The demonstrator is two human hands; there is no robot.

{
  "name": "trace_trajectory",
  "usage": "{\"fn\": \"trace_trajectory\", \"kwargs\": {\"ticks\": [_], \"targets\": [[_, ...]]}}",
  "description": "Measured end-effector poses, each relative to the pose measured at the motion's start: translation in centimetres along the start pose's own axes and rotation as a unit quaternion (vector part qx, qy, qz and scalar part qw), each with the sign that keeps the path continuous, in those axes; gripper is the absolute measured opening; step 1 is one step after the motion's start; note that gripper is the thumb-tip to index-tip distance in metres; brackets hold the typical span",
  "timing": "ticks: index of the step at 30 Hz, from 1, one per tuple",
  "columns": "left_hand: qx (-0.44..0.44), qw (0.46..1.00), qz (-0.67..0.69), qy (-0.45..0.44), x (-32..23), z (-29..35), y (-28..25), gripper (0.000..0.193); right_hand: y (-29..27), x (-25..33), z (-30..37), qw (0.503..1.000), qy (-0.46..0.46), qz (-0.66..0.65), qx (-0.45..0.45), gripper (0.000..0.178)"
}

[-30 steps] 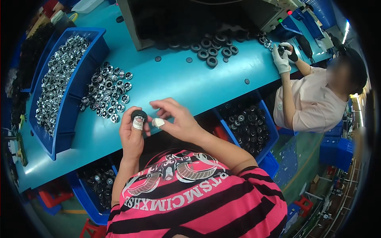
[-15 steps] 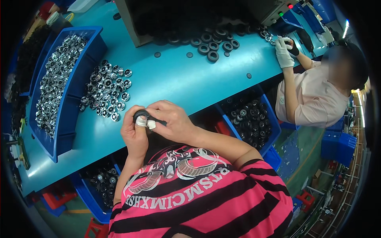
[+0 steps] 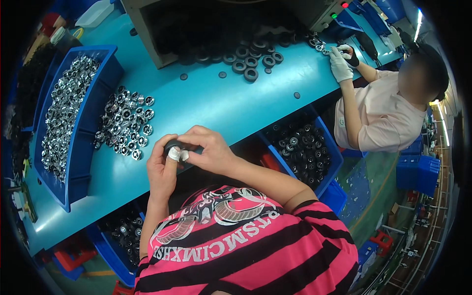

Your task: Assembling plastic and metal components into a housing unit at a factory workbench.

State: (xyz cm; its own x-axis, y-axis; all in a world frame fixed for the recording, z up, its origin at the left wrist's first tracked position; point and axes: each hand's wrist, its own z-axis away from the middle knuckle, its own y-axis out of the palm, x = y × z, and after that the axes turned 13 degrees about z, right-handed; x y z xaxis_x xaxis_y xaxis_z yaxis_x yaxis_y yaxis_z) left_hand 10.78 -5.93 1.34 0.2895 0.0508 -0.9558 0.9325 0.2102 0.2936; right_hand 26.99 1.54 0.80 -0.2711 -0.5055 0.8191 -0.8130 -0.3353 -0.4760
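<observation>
Just over the table's near edge, my left hand (image 3: 161, 164) and my right hand (image 3: 212, 150) are closed together around a black rubber ring (image 3: 172, 144), like a small tyre. My left fingers wrap its outer side, and my right fingers pinch it from the right. White tape covers both thumb tips, which press at the ring. Whether a hub sits inside the ring is hidden by my fingers. Beyond my left hand lies a loose heap of shiny chrome wheel hubs (image 3: 129, 120).
A blue bin (image 3: 101, 96) full of chrome hubs stands at the left. Black rubber rings (image 3: 250, 74) lie by a grey-framed box (image 3: 157, 54). Below the table edge, blue bins (image 3: 334, 164) hold dark wheels. At the right, a co-worker's gloved hand (image 3: 340, 66) handles chrome parts.
The view has shifted slightly. My hands stay together on the black ring; the ring's loose stretched side at the right no longer shows plainly between my fingers.
</observation>
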Motion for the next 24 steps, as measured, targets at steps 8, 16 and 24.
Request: {"fn": "trace_trajectory", "kwargs": {"ticks": [8,16,24], "targets": [[-0.031,0.984,-0.136,0.112,2.7,-0.4,-0.2,0.014,-0.1,-0.9,0.1,0.998,-0.05,0.027,-0.01,0.02],[-0.016,0.995,-0.091,0.048,1.2,-0.7,-0.2,0.026,-0.2,0.3,-0.3,0.999,0.037,-0.024,0.003,0.025],[-0.006,0.996,-0.076,0.04,0.9,-0.6,-0.3,0.033,0.0,-0.1,-0.1,0.996,0.057,-0.075,0.009,0.027]]}}
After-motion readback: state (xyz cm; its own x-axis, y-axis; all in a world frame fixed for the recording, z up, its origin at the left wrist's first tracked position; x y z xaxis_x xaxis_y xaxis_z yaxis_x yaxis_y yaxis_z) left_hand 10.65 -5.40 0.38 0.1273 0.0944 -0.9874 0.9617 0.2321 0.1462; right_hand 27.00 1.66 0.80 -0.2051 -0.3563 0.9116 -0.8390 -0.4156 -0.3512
